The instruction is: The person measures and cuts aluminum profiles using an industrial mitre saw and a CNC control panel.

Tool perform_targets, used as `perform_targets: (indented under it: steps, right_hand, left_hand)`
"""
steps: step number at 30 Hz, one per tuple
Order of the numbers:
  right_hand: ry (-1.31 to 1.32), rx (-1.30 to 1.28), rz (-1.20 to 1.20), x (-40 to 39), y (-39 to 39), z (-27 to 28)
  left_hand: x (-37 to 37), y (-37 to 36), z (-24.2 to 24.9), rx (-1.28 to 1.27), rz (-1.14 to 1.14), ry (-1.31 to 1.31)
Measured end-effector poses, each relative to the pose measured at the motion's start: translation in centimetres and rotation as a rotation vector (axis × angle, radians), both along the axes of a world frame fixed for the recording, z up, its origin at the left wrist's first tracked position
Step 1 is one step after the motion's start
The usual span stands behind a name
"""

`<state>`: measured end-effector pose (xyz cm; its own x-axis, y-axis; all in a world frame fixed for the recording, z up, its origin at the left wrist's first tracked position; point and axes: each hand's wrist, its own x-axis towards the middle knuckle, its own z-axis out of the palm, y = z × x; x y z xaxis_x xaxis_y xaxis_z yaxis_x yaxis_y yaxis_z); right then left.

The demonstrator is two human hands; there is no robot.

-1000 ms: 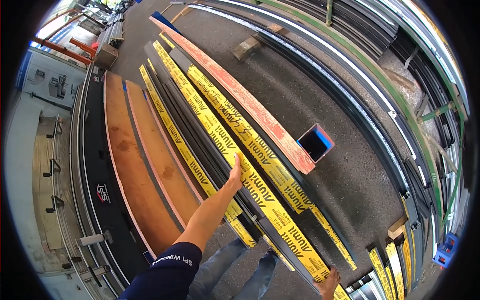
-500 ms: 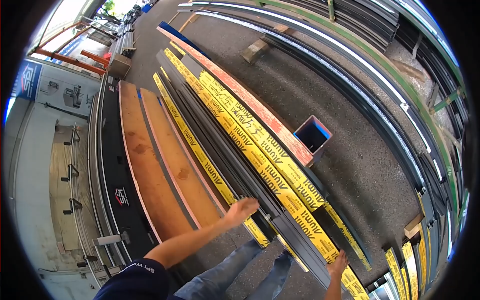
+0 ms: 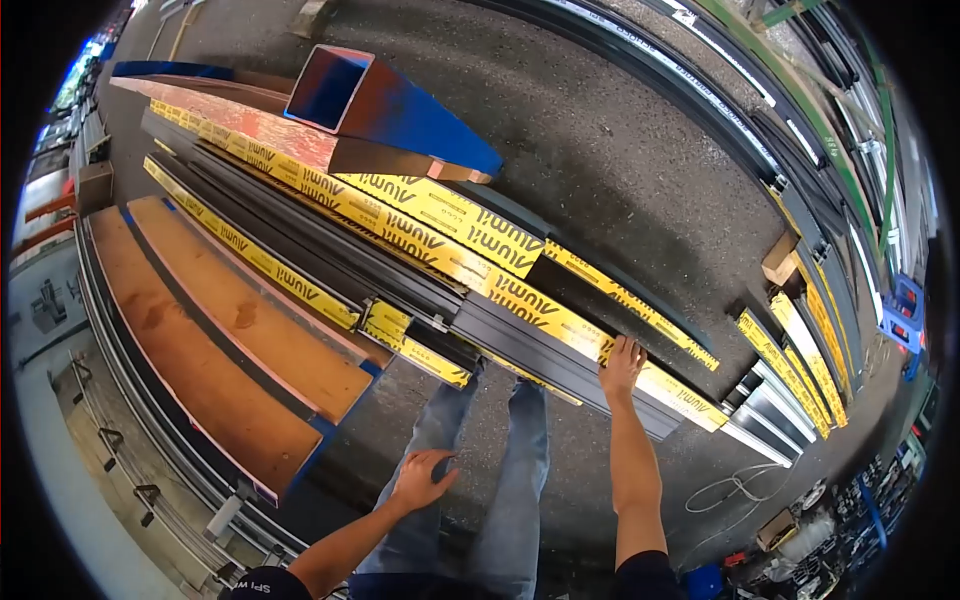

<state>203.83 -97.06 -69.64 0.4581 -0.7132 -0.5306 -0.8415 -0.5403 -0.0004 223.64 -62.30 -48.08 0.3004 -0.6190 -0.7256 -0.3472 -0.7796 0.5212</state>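
Observation:
Long dark metal profiles (image 3: pixel 535 350) with yellow "Alumil" tape lie side by side across the middle of the view. My right hand (image 3: pixel 623 366) rests on the yellow-taped profile (image 3: pixel 545 315) near its right end, its fingers over the far edge. Lower down, my left hand (image 3: pixel 424 481) hangs in front of my legs, fingers apart and holding nothing. A shorter piece with yellow tape (image 3: pixel 433 362) ends above my left hand, without touching it.
Two orange-brown wooden boards (image 3: pixel 210 360) lie on the left. A blue and red square tube (image 3: pixel 400 115) stands beyond the profiles. More taped profiles (image 3: pixel 785 375) are at the right, near a looped cable (image 3: pixel 735 485) on the floor. A green rack (image 3: pixel 845 150) is at the upper right.
The view has turned toward the profiles' right end. My left hand has come away from the profiles and down toward my legs. My right hand still touches the taped profile.

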Motion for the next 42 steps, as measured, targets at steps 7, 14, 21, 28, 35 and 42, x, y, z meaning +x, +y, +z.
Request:
perform_targets:
  steps: [7,14,21,28,35,42]
  right_hand:
    - [-0.265,-0.015,0.015,0.2,0.1,2.2]
    - [-0.479,0.261,-0.342,-3.4,6.5,7.1]
    - [-0.383,-0.165,-0.196,-5.3,2.0,2.2]
    - [0.117,0.166,-0.204,-4.3,-2.5,-0.2]
    - [-0.185,0.11,-0.192,-8.0,-4.3,-4.5]
    - [0.151,0.168,-0.434,-5.0,2.6,1.5]
  left_hand:
    - [-0.1,-0.3,-0.4,-0.016,0.042,-0.004]
    - [-0.5,-0.5,-1.2,-0.024,0.126,0.056]
    - [-0.8,-0.8,-0.9,-0.037,0.113,0.067]
    - [-3.2,0.7,-2.1,-0.04,0.118,0.083]
    - [-8.2,2.2,-1.1,0.132,-0.011,0.049]
    - [-12.6,5.8,-2.6,0.224,-0.002,0.051]
